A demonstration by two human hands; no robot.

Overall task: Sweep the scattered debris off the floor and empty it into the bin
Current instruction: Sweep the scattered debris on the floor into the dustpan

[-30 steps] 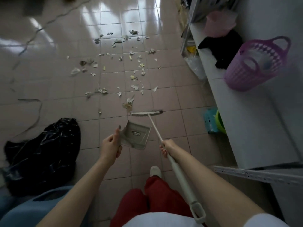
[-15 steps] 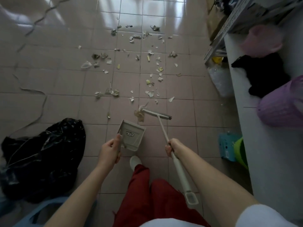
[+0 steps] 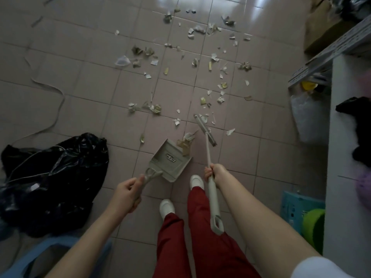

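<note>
Beige dustpan (image 3: pixel 170 163), gripped by the left hand (image 3: pixel 126 194), touches debris (image 3: pixel 185 145) ahead; right hand (image 3: pixel 215 171) grips the broom (image 3: pixel 207 151).

This looks like a household storage or utility room. Glossy pink floor tiles (image 3: pixel 90 93) spread beyond the fingers of both hands. A black rubbish sack (image 3: pixel 52 177) slumps left of the left hand (image 3: pixel 125 194). Slotted metal shelving (image 3: pixel 331 49) above a white ledge (image 3: pixel 345 197) stands right of the right hand (image 3: pixel 217 171).

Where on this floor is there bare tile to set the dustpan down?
Bare tile lies between the broom and the white counter, and between the white cable and the debris. Crowded: the tiles ahead of the dustpan.
</note>
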